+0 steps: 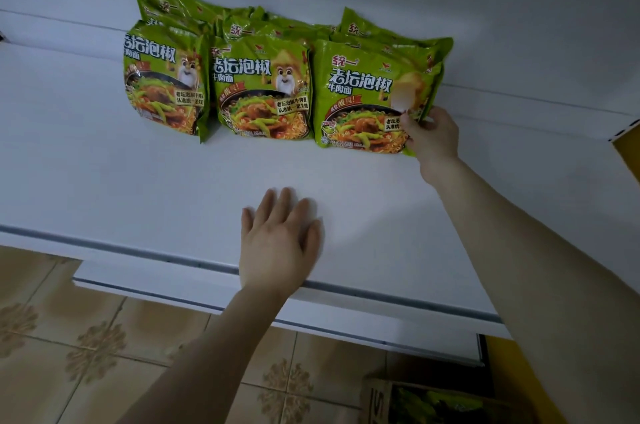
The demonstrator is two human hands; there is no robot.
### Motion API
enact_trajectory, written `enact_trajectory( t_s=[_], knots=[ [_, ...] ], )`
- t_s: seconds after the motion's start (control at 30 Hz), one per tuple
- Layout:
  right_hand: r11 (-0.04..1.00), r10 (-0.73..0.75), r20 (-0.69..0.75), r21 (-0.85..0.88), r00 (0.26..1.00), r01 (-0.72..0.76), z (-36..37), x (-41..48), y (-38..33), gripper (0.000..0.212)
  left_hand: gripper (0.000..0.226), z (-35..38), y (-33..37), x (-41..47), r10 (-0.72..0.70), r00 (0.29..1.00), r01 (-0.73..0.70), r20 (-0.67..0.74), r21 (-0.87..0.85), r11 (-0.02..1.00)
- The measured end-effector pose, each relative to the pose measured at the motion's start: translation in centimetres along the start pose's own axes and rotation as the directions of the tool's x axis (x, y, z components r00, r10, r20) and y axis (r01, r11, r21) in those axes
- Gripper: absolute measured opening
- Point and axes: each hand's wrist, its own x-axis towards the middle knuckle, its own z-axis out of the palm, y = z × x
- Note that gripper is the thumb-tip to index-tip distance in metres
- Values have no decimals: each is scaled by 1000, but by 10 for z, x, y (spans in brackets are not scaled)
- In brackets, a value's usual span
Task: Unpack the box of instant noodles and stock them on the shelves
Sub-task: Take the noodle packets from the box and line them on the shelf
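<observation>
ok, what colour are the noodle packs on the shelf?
Bright green noodle packs, white lettering; seen in the head view.

light: dim, cool | glare: white patch on right noodle packet | blur: left hand soft | edges: wide-angle bowing

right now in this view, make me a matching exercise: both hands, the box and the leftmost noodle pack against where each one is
Things
1. left hand
2. right hand
3. cardboard box
4. leftmost pack

Places
A. on the tiled floor, lower right
B. far end of the row from the right hand
C. open, palm down over the bare shelf front
D. pinching the rightmost pack at its right edge

Pairs: 1-C, 2-D, 3-A, 4-B
</observation>
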Motion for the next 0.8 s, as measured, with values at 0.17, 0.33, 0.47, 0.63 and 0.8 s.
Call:
enact_trajectory(
  t_s=[0.17,0.33,0.47,0.63,0.8],
  knots=[
    [997,-4,-9,-78,1000,3,-2,1,6,9,31,1,-1,2,10,1000,-10,6,23,1000],
    [976,-42,-46,-216,998,31,-6,-12,9,30,35,2,-1,0,19,1000,-19,3,25,1000],
    [910,-77,-70,-412,995,41,-16,-43,8,43,42,-2,4,0,29,997,-31,68,29,999],
    [951,-51,-130,-310,990,8,-36,-94,5,26,37,-17,38,-22,383,923,-386,-49,-114,915],
    [961,-51,-223,-277,973,-13,-76,-152,3,21,25,-24,80,-56,580,802,-592,-143,-314,742]
  ],
)
